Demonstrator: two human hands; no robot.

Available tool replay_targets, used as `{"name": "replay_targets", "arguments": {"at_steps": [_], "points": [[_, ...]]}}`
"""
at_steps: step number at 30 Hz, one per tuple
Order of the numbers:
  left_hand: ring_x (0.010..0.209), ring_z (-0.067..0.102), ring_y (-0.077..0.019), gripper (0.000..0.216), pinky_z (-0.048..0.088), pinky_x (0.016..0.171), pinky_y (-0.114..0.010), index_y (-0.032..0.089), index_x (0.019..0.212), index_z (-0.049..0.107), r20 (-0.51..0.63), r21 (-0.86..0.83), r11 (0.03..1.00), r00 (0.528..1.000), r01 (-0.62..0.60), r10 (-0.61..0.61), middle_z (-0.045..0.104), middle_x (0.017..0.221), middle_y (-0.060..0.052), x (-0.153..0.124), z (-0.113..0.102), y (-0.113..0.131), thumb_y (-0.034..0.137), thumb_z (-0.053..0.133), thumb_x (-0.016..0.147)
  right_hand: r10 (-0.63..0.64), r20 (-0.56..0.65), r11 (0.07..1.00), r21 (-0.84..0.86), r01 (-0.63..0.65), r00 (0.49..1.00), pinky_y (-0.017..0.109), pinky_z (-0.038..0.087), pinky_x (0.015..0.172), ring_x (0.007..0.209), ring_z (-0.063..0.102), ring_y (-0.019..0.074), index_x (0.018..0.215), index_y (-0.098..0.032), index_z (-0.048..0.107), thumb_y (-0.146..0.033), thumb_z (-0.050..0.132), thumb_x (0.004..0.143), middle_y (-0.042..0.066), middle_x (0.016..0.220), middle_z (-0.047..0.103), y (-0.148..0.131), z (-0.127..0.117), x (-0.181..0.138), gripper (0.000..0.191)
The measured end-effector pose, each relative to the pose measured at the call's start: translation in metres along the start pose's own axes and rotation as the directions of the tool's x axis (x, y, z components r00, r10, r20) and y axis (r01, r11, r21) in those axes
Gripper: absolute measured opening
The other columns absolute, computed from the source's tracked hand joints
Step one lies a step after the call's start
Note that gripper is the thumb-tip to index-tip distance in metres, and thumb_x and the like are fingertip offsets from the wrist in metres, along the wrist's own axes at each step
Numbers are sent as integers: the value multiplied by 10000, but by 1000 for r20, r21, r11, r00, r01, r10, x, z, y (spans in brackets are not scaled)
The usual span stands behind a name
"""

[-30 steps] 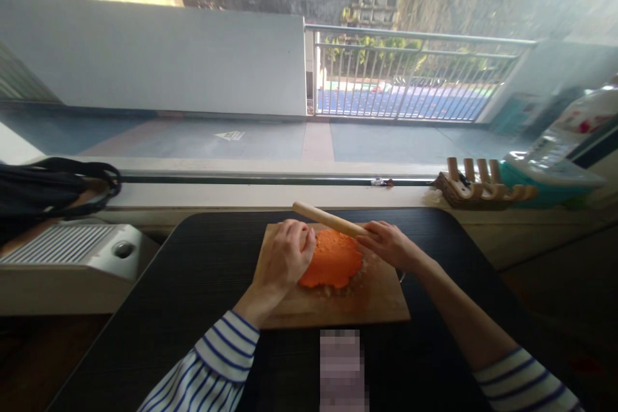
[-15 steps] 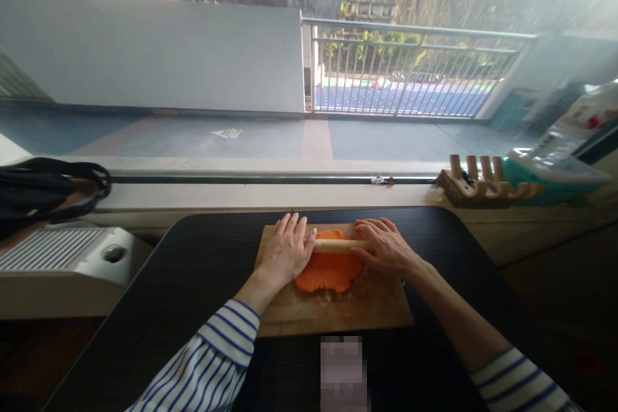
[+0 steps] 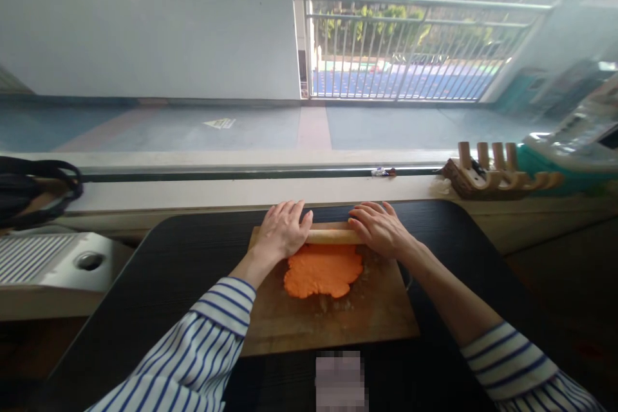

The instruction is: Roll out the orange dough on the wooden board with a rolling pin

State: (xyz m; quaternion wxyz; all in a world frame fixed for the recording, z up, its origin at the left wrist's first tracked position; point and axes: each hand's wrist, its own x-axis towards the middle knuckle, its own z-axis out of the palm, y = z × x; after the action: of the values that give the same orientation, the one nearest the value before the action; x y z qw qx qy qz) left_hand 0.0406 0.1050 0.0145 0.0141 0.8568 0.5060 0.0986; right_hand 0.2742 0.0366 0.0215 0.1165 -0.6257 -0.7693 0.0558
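Observation:
A flat sheet of orange dough (image 3: pixel 322 270) lies on a wooden board (image 3: pixel 367 315) on a dark table (image 3: pixel 183 270). A wooden rolling pin (image 3: pixel 332 236) rests across the far edge of the dough. My left hand (image 3: pixel 282 230) presses flat on the pin's left end, fingers stretched out. My right hand (image 3: pixel 381 228) presses on its right end, fingers extended over the pin. Both forearms wear blue-striped white sleeves.
A windowsill runs behind the table, with a wooden rack (image 3: pixel 492 174) and a teal container (image 3: pixel 555 167) at the right. A white slatted appliance (image 3: pixel 53 264) and a black bag (image 3: pixel 33 190) sit at the left. A blurred object (image 3: pixel 339 378) lies near the table's front edge.
The pin was lifted in my right hand, then laid on the dough under both palms. It has since rolled away from me to the dough's far edge.

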Motion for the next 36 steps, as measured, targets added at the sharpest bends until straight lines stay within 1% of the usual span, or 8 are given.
{"name": "replay_targets", "arguments": {"at_steps": [5,9,13,16,22,28,31,36], "points": [[1278,470,-209,573,291,1107,-360,116,1326,492,60,-38,999,998,2,1,545,1364,-110,10,0,-3,458,221,955,20,-3,1000,17,-20,1000,558,230,1060,1245,458,217,1101,-285,607,-374,291,990,32,1250,622,0,-2,4,346],[1266,485,-205,556,309,1098,-361,133,1294,524,117,-90,996,993,19,-9,564,1346,-99,20,0,-5,451,222,952,32,10,999,2,-32,999,532,254,1052,1191,496,211,1049,-269,632,-332,290,986,42,1231,631,1,-3,10,353],[1240,512,-212,521,333,1082,-368,148,1247,564,110,-104,995,994,3,8,592,1311,-100,29,1,-8,423,235,951,51,-7,998,-24,-51,999,557,238,1061,1211,473,230,1065,-260,633,-324,286,985,56,1234,626,2,-3,14,362],[1225,527,-215,494,348,1072,-370,153,1218,584,111,-100,995,993,-20,31,609,1289,-102,30,1,-7,402,254,947,51,-32,998,-38,-52,998,540,251,1065,1232,458,231,1081,-255,632,-319,294,983,59,1257,609,0,-1,12,358],[1255,501,-210,491,319,1094,-373,126,1230,576,120,-67,995,989,-78,86,596,1303,-121,8,-3,-4,355,248,946,32,-70,998,-44,-35,997,561,227,1079,1304,398,251,1236,-253,555,-350,307,976,73,1354,544,-9,4,-7,372],[1317,434,-247,504,291,1116,-423,105,1292,545,102,36,997,992,-75,71,533,1368,-140,-12,-5,0,324,256,942,-7,-53,998,-69,3,999,570,220,1082,1311,403,249,1249,-226,548,-340,256,984,89,1365,537,-18,5,-24,411],[1313,439,-250,509,301,1115,-424,96,1294,548,87,33,997,994,-64,61,529,1368,-146,-19,-5,2,329,264,941,-31,-41,997,-67,28,999,579,200,1092,1329,385,249,1270,-233,537,-355,242,989,77,1392,513,-21,5,-30,425],[1304,452,-237,532,292,1127,-431,68,1305,530,56,-2,995,993,-103,102,535,1357,-150,-31,-2,1,335,234,952,-60,-55,996,-76,56,997,577,182,1106,1335,382,256,1313,-240,507,-375,241,997,64,1408,497,-25,6,-40,435]]}}
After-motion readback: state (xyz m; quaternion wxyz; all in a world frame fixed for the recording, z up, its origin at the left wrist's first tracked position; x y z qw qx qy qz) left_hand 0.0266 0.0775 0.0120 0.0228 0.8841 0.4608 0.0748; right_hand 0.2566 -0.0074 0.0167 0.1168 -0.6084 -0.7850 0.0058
